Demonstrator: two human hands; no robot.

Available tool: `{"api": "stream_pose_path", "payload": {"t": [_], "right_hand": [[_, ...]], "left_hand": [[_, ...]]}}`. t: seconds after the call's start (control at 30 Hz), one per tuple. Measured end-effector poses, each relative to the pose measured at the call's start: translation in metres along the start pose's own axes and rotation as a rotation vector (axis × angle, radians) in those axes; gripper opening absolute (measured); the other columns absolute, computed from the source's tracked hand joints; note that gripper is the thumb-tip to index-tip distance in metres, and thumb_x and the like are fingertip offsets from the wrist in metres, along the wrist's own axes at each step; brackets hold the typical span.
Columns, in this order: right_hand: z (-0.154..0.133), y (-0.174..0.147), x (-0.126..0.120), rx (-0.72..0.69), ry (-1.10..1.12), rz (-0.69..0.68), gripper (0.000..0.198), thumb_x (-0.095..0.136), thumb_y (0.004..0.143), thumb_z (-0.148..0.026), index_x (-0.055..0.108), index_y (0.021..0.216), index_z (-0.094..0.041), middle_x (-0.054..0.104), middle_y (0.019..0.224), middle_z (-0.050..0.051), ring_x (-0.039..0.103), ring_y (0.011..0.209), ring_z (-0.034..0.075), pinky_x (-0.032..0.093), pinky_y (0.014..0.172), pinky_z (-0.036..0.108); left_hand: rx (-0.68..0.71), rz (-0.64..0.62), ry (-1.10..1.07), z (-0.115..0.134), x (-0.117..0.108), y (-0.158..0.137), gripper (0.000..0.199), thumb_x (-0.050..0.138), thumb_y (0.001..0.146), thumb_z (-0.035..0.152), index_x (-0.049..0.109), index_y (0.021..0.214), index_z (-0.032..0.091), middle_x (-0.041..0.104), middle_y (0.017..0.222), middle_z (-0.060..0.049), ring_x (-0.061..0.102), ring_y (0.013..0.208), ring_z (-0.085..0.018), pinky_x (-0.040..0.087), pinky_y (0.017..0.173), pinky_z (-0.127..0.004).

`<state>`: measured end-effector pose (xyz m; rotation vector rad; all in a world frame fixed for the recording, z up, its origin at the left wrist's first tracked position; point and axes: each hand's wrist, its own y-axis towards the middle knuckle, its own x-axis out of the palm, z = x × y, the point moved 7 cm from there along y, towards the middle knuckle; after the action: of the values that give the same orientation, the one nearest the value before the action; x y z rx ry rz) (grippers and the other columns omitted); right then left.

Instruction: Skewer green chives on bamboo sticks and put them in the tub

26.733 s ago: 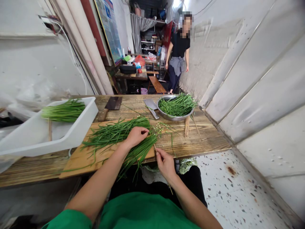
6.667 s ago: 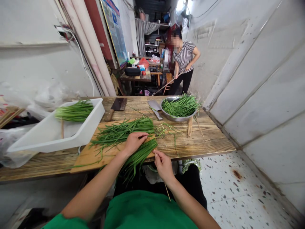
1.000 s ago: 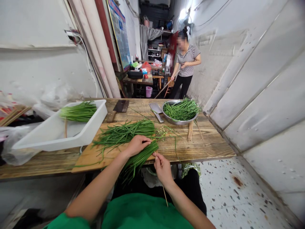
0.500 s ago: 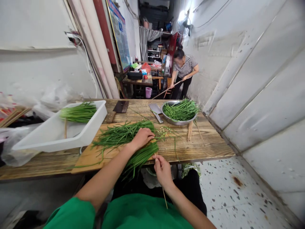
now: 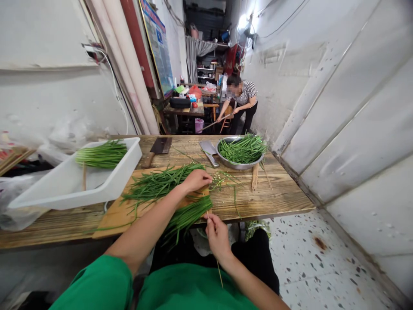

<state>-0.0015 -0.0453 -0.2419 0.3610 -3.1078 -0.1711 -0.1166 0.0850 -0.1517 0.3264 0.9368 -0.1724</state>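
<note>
My right hand (image 5: 218, 237) is closed round a thin bamboo skewer (image 5: 220, 275). Its upper end reaches the cut ends of a row of green chives (image 5: 190, 214) lying across the near edge of the wooden cutting board (image 5: 111, 217). Over the board's right end, my left hand (image 5: 197, 180) has its fingers pinched together beside scattered chive bits (image 5: 221, 180). Whatever is between those fingertips is too small to make out. A looser pile of chives (image 5: 158, 183) lies behind my left forearm.
Behind the board lie a dark cleaver (image 5: 161, 145) and a second cleaver (image 5: 209, 148). A metal bowl of chives (image 5: 240, 165) stands beside bundled skewers (image 5: 254, 177). On the left is a white tray (image 5: 64, 200) with chives. Farther back, a person (image 5: 247, 97) bends over a long stick.
My left hand has shifted slightly right, off the loose chive pile and toward the scattered bits. My right hand keeps the skewer at the chives. The person behind bends lower.
</note>
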Motion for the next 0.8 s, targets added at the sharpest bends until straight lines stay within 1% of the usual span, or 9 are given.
{"api": "stream_pose_path", "payload": {"t": [0.1,0.2,0.33,0.4,0.5,0.57,0.67,0.73,0.8], "right_hand": [[0.001,0.0,0.0,0.008,0.025,0.003,0.036,0.038,0.086,-0.041,0.058,0.094,-0.012,0.032,0.048,-0.007,0.029,0.04,0.008,0.021,0.039,0.019],[0.0,0.002,-0.001,-0.008,0.031,0.007,0.035,0.039,0.086,-0.04,0.058,0.095,-0.012,0.031,0.047,-0.007,0.029,0.04,0.008,0.022,0.039,0.019],[-0.001,0.006,-0.003,-0.03,0.023,0.031,0.035,0.04,0.086,-0.04,0.06,0.094,-0.012,0.034,0.048,-0.006,0.031,0.041,0.008,0.022,0.039,0.018],[0.0,0.008,-0.004,-0.03,0.021,0.031,0.036,0.04,0.085,-0.04,0.06,0.094,-0.012,0.034,0.047,-0.006,0.031,0.041,0.008,0.023,0.039,0.018],[0.001,0.011,-0.004,-0.023,0.012,0.031,0.036,0.039,0.085,-0.041,0.06,0.094,-0.013,0.034,0.046,-0.007,0.031,0.04,0.008,0.024,0.039,0.018],[0.002,0.012,-0.005,-0.025,-0.008,0.048,0.036,0.04,0.085,-0.041,0.061,0.095,-0.013,0.036,0.046,-0.006,0.031,0.04,0.009,0.024,0.039,0.018],[0.003,0.014,-0.006,-0.028,-0.023,0.065,0.035,0.04,0.085,-0.04,0.062,0.094,-0.014,0.038,0.046,-0.005,0.031,0.04,0.009,0.024,0.039,0.019],[0.003,0.014,-0.006,-0.029,-0.021,0.061,0.035,0.04,0.085,-0.039,0.062,0.094,-0.013,0.038,0.046,-0.006,0.031,0.039,0.008,0.024,0.039,0.019],[0.003,0.015,-0.006,-0.032,-0.018,0.053,0.034,0.04,0.085,-0.039,0.062,0.094,-0.013,0.037,0.046,-0.006,0.031,0.039,0.008,0.024,0.04,0.018]], "left_hand": [[-0.076,0.179,-0.142,-0.005,-0.014,-0.009,0.023,0.056,0.073,0.035,0.071,0.081,0.019,0.07,0.084,-0.003,0.062,0.078,-0.016,0.044,0.074,-0.025],[-0.195,0.357,-0.416,-0.015,-0.03,-0.019,0.029,0.06,0.07,0.039,0.069,0.085,0.015,0.069,0.083,-0.006,0.062,0.076,-0.017,0.045,0.074,-0.027],[-0.292,0.41,-0.815,-0.017,-0.054,-0.032,0.038,0.062,0.069,0.041,0.064,0.089,0.01,0.068,0.08,-0.008,0.059,0.063,-0.012,0.044,0.059,-0.024],[-0.291,0.463,-0.816,-0.014,-0.074,-0.043,0.038,0.062,0.069,0.041,0.064,0.091,0.01,0.067,0.081,-0.008,0.057,0.06,-0.011,0.042,0.055,-0.022],[-0.242,0.505,-0.496,-0.006,-0.094,-0.06,0.032,0.063,0.068,0.039,0.067,0.088,0.014,0.068,0.082,-0.006,0.058,0.066,-0.013,0.043,0.058,-0.023],[-0.215,0.384,-0.287,-0.002,-0.082,-0.065,0.025,0.061,0.069,0.037,0.069,0.081,0.016,0.069,0.078,-0.004,0.059,0.068,-0.015,0.044,0.062,-0.024],[-0.239,0.161,-0.237,-0.009,-0.041,-0.067,0.026,0.055,0.072,0.033,0.069,0.084,0.016,0.069,0.07,-0.001,0.059,0.06,-0.014,0.044,0.058,-0.023],[-0.262,0.115,-0.256,-0.015,-0.018,-0.067,0.028,0.052,0.073,0.031,0.068,0.088,0.015,0.068,0.069,-0.001,0.058,0.056,-0.013,0.044,0.055,-0.022],[-0.258,0.123,-0.236,-0.019,-0.005,-0.066,0.026,0.051,0.073,0.03,0.068,0.085,0.015,0.069,0.071,-0.001,0.059,0.059,-0.013,0.044,0.057,-0.022]]}}
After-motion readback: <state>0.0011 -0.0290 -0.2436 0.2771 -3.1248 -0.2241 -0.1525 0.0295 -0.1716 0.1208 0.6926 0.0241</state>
